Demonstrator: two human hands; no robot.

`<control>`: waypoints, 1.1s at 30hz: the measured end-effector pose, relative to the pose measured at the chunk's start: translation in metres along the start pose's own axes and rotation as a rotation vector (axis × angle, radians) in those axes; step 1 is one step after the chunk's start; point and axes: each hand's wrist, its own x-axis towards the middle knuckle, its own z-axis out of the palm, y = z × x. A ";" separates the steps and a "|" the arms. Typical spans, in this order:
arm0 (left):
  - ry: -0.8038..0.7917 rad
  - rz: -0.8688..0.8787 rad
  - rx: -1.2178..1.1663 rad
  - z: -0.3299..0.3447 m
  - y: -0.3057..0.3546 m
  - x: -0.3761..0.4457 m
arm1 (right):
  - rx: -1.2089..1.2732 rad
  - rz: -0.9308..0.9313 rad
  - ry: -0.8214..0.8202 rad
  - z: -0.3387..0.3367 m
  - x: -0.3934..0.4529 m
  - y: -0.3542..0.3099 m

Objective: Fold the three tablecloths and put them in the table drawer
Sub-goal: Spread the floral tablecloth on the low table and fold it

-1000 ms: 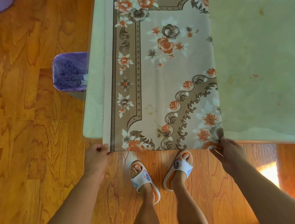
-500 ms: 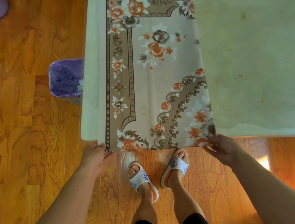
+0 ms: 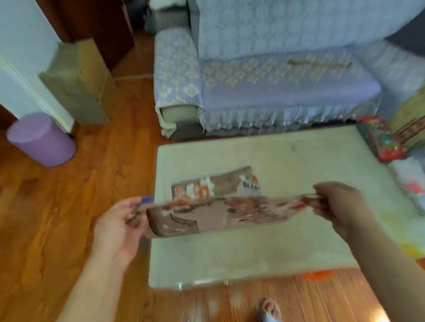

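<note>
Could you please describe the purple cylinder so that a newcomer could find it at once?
Start at the pale table, then look left and farther away across the wooden floor. The purple cylinder stands by the white door frame, the only plain purple thing there.

Floral brown tablecloth [image 3: 226, 214], blurred, seemingly folded over, stretched taut in midair above the table.
</note>
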 end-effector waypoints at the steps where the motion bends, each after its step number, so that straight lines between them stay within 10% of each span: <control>1: -0.046 0.050 -0.094 0.019 0.031 -0.004 | 0.079 -0.070 0.007 0.006 -0.002 -0.035; 9: -0.355 0.297 -0.294 0.161 0.224 -0.031 | 0.241 -0.635 -0.168 0.033 -0.003 -0.255; 20: -0.449 0.539 0.149 0.364 0.275 -0.030 | -0.146 -0.761 0.110 -0.092 0.123 -0.404; 29: -0.774 0.443 -0.177 0.438 0.280 -0.056 | 0.094 -0.982 -0.241 -0.187 0.055 -0.418; 33: -0.721 0.348 0.106 0.408 0.266 -0.017 | -0.121 -0.839 -0.505 -0.176 0.009 -0.347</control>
